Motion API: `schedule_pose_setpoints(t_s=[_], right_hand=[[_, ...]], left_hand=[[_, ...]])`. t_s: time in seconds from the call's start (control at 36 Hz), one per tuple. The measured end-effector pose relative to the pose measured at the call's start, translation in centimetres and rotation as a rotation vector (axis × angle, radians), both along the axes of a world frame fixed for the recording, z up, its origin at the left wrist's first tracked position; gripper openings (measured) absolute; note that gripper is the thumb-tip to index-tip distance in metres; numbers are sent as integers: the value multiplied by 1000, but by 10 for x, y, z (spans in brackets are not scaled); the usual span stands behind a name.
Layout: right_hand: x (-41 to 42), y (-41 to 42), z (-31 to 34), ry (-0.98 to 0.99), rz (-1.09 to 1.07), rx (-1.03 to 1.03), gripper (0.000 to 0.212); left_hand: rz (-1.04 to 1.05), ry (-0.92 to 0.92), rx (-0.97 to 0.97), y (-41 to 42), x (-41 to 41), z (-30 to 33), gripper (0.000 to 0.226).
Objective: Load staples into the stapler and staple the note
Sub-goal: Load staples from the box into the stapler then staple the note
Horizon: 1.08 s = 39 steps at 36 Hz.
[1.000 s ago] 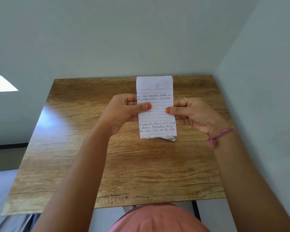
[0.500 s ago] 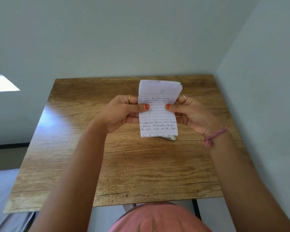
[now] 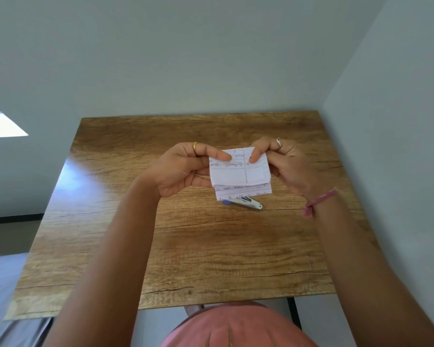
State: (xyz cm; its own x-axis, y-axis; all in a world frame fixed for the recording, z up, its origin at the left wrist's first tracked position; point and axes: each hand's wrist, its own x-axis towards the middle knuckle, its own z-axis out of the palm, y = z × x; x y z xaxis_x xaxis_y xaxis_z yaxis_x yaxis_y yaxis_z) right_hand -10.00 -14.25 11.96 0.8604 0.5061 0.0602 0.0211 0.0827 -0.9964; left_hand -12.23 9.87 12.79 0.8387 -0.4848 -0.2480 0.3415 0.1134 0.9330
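The left hand (image 3: 178, 169) and the right hand (image 3: 290, 164) are both raised above the bench (image 3: 140, 241), and each pinches a side edge of the note (image 3: 239, 171) between thumb and curled fingers. The left thumb lies across the note's upper left part; the right thumb presses near its upper middle. The note sits directly between the hands. It is lined paper with handwriting, folded over on itself, so the doubled upper part shows writing upside down and a single written strip hangs out below the fold. As folded, it is roughly as wide as it is tall, its face turned toward the camera.

Just below the note's lower edge, the stapler (image 3: 246, 202) lies on the bench, white with a blue end, its long axis running left to right and tilted slightly down to the right. Its far part is hidden behind the paper. Neither hand touches it.
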Motion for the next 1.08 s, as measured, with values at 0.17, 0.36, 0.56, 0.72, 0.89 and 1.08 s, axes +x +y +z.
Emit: schedule_pose_setpoints(t_s=[0.17, 0.36, 0.56, 0.72, 0.89, 1.08], right_hand=[[4, -4, -5, -257, -19, -199, 37], [6, -5, -6, -343, -54, -272, 37], [7, -5, -6, -410, -86, -309, 42], [11, -5, -8, -434, -119, -320, 37], [11, -7, -7, -452, -125, -358, 41], [9, -10, -5, -298, -33, -339, 45]], left_hand=[[68, -29, 84, -4, 1, 3, 48], [271, -134, 237, -10, 1, 7, 21], [499, -282, 454, -21, -3, 7, 21], [495, -115, 220, -23, -5, 8, 20], [381, 100, 68, -21, -5, 3, 31], [445, 50, 130, -25, -4, -2, 20]])
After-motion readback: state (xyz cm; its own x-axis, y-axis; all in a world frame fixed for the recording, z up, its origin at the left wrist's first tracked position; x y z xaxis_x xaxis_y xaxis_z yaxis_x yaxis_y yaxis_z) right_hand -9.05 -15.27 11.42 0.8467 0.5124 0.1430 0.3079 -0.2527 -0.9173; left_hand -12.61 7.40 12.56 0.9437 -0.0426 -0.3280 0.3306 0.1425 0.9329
